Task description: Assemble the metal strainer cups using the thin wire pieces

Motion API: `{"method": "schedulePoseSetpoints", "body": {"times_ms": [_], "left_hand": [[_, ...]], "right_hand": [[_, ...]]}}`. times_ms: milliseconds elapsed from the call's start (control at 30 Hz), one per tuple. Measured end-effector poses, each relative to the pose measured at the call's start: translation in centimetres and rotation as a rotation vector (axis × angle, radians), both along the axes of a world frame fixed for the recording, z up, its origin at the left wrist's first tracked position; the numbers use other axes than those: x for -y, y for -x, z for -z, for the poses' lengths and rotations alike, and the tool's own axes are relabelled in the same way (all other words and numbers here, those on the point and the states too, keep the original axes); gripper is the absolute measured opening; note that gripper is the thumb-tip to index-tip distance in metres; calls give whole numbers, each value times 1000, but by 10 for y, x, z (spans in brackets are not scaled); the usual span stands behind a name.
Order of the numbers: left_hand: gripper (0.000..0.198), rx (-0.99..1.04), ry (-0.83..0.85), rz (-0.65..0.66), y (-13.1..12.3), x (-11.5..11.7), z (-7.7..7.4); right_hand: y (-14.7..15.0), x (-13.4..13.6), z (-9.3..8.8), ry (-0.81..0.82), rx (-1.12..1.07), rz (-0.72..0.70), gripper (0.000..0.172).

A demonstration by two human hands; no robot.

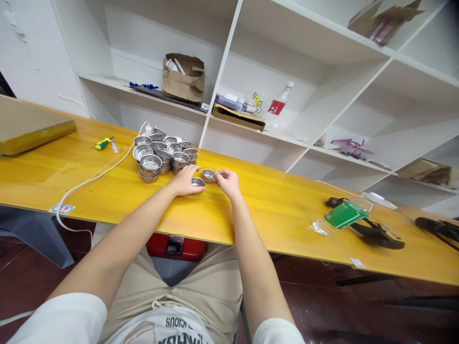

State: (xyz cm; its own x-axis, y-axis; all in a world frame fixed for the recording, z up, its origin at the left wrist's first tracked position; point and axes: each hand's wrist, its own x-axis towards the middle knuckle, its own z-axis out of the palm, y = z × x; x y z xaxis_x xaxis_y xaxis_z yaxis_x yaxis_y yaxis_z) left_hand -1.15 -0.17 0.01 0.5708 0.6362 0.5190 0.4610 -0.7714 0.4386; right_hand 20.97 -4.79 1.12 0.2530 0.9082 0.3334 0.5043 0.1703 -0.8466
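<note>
My left hand (185, 181) curves round a small perforated metal cup (198, 182) on the yellow table, thumb on the near side and fingers on the far side. Just right of it sits a second perforated metal cup (208, 176). The fingertips of my right hand (227, 181) are pinched together at this second cup's right rim. A thin pale sliver sticks up by those fingertips, too small to name. Left of my left hand stand several stacks of the same cups (150, 163), close together with their open tops up.
A green-and-yellow screwdriver (103, 143) and a white cable (96, 177) lie to the left, near a flat cardboard box (36, 128). To the right lie a green-labelled bottle (346, 214) and a black strapped object (376, 235). White shelves (258, 143) rise behind the table.
</note>
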Motion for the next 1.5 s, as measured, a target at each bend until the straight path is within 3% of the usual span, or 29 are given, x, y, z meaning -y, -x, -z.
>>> {"method": "schedulePoseSetpoints", "body": {"times_ms": [100, 233, 367, 533, 600, 700, 767, 833, 933, 1067, 1267, 1500], "left_hand": [[88, -113, 82, 34, 0, -2, 5], [80, -154, 112, 55, -2, -3, 9], [72, -140, 94, 63, -2, -5, 10], [70, -112, 56, 58, -2, -10, 17], [71, -105, 53, 57, -2, -11, 20], [71, -94, 47, 57, -3, -12, 21], [71, -78, 44, 55, -4, -12, 22], [70, -56, 52, 54, -5, -13, 22], [65, -6, 67, 51, -7, -13, 20], [66, 112, 28, 51, -7, -11, 15], [93, 221, -158, 8, -6, -5, 8], [71, 203, -270, 21, -7, -4, 2]], "right_hand": [[-10, 2, -1, 66, 154, -37, 22], [-11, 6, -2, 210, 412, -135, 16], [-8, 10, -1, 414, 452, -260, 17], [-7, 12, -1, 447, 471, -318, 24], [-5, 10, -1, 357, 486, -270, 24], [0, 5, 4, 70, 529, -75, 17], [6, 1, 9, -39, 579, -18, 25], [12, -1, 15, -28, 642, -39, 30], [17, -4, 20, -4, 669, -32, 21], [18, -5, 17, -216, 559, -15, 16], [28, 2, 12, -451, 478, -157, 11], [46, 16, 4, -409, 566, -212, 27]]}}
